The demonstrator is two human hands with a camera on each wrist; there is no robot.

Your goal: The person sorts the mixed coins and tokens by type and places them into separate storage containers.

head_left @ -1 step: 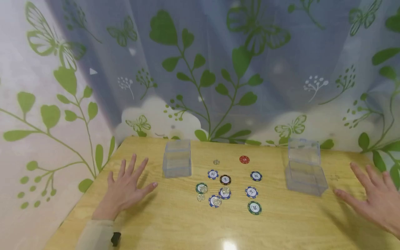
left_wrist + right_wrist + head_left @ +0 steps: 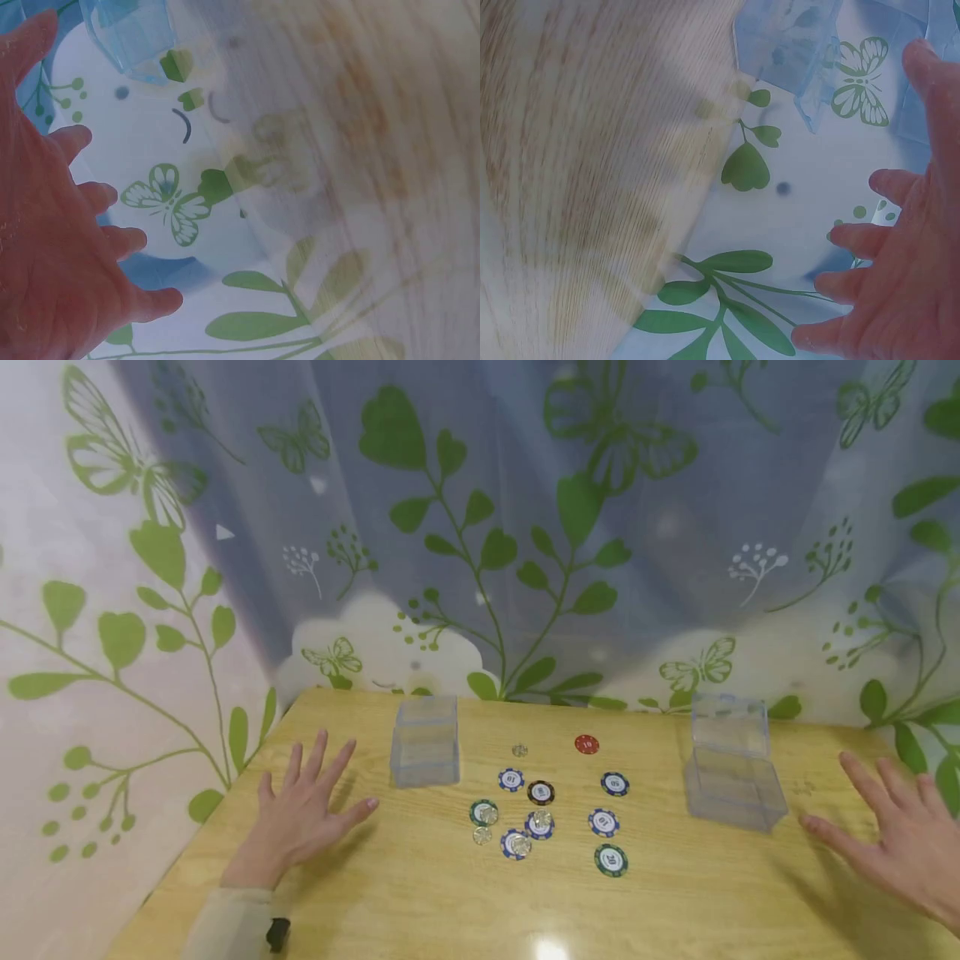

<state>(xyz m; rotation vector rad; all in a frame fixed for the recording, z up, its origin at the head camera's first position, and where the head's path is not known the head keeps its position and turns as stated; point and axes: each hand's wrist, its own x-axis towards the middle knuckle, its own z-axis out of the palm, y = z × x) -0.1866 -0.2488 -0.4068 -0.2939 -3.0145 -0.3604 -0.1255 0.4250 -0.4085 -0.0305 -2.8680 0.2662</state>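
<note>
My left hand (image 2: pixel 300 814) is spread with straight fingers on the left of the wooden table, left of a clear plastic box (image 2: pixel 425 760) whose lid stands up. At the right edge my right hand (image 2: pixel 892 835), its fingers also apart, is beside a second clear box (image 2: pixel 735 789) with a raised lid. Neither hand holds anything. Between the boxes lie poker chips: a red chip (image 2: pixel 587 744), a black chip (image 2: pixel 541 792), a green chip (image 2: pixel 611 859) and several blue ones. A coin (image 2: pixel 520 749) lies at the back; another coin (image 2: pixel 482 835) lies nearer, and others rest on chips.
A patterned curtain (image 2: pixel 517 610) hangs behind the table (image 2: pixel 420 893) and along its left side. In the wrist views, part of a box (image 2: pixel 139 37) shows near the left hand and part of the other (image 2: pixel 784 45) near the right.
</note>
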